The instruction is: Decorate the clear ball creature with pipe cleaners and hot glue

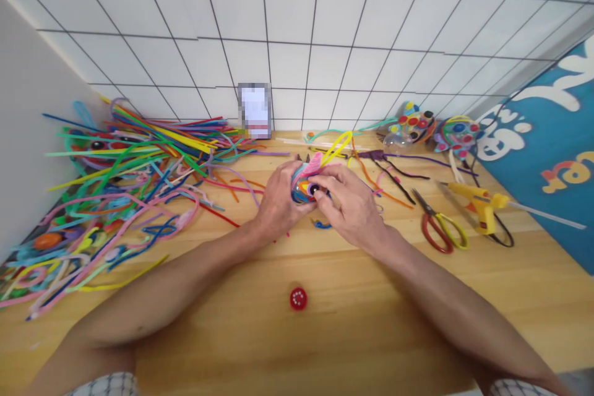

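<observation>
Both hands meet over the middle of the wooden table [297, 346]. My left hand [277, 201] cups a small craft figure [307, 185] made of pipe cleaners, with pink and yellow loops sticking up and a round eye on its front. My right hand [352, 204] grips the same figure from the right, fingertips pressed by the eye. A short blue pipe-cleaner piece [322, 224] lies just under the hands. A small red round piece [298, 298] lies on the table nearer to me.
A big heap of coloured pipe cleaners [120, 185] fills the left side. Red-and-yellow scissors [440, 226] and a yellow glue gun [480, 204] lie to the right. Two finished figures [436, 130] stand at the back right by a blue panel [547, 154]. Tiled wall behind.
</observation>
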The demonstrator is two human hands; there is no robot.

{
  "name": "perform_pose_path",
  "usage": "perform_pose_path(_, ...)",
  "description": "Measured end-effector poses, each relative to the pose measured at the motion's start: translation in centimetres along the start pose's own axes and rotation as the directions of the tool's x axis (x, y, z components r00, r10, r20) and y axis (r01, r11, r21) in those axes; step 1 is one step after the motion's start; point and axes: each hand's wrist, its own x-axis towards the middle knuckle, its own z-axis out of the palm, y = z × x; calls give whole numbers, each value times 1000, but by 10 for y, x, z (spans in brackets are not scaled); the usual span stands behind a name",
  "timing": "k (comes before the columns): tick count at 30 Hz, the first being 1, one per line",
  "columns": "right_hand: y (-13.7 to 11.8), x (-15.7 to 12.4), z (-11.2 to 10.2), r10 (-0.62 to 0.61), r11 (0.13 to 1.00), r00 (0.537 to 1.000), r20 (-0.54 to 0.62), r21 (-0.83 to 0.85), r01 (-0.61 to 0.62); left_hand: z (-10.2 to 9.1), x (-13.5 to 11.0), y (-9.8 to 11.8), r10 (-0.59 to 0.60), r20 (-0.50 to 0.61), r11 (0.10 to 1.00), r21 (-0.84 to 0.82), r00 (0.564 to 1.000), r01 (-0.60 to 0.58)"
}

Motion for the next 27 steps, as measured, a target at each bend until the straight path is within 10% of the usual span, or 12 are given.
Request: perform_pose_path(27,9,-3,8,-7,1000,1000,-27,-5,7,3,-5,-4,-48,11,993,-105,999,49)
